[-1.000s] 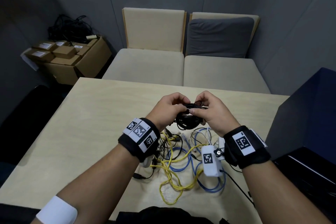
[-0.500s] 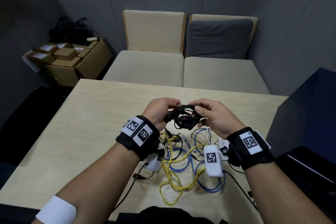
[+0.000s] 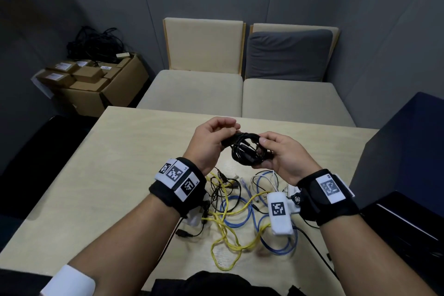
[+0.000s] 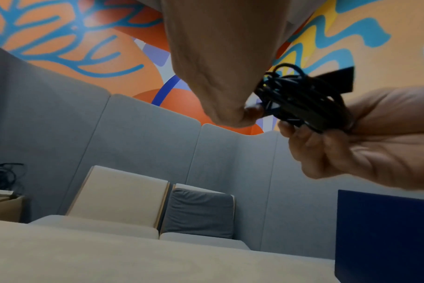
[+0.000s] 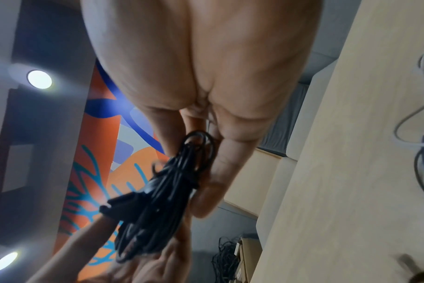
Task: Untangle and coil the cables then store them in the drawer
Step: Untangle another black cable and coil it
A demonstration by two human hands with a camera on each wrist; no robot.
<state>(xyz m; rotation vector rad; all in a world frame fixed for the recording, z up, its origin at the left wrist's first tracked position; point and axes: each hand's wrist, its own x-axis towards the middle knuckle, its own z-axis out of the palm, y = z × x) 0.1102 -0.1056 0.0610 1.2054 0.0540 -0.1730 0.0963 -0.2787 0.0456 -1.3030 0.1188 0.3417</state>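
Note:
A coiled black cable point(image 3: 247, 151) point(image 4: 300, 103) point(image 5: 162, 203) hangs above the table point(image 3: 115, 163) between both hands. My right hand point(image 3: 278, 154) grips the coil's right side, thumb on top and fingers underneath. My left hand point(image 3: 211, 139) pinches the coil's left end, where a flat black strap point(image 4: 339, 80) sticks out. Below the hands lies a tangle of yellow cable point(image 3: 228, 228), blue cable point(image 3: 242, 214) and thin black cable point(image 3: 221, 190) on the table. A drawer front does not show plainly.
A dark blue cabinet point(image 3: 403, 151) stands at the table's right edge. Two beige seats point(image 3: 240, 94) with a grey cushion point(image 3: 288, 55) are behind the table. Cardboard boxes point(image 3: 96, 81) with black cables on top sit at far left.
Both hands lifted the black coil slightly and turned it flatter. The right hand shifted to hold the coil from the side while the left fingers moved onto its left end.

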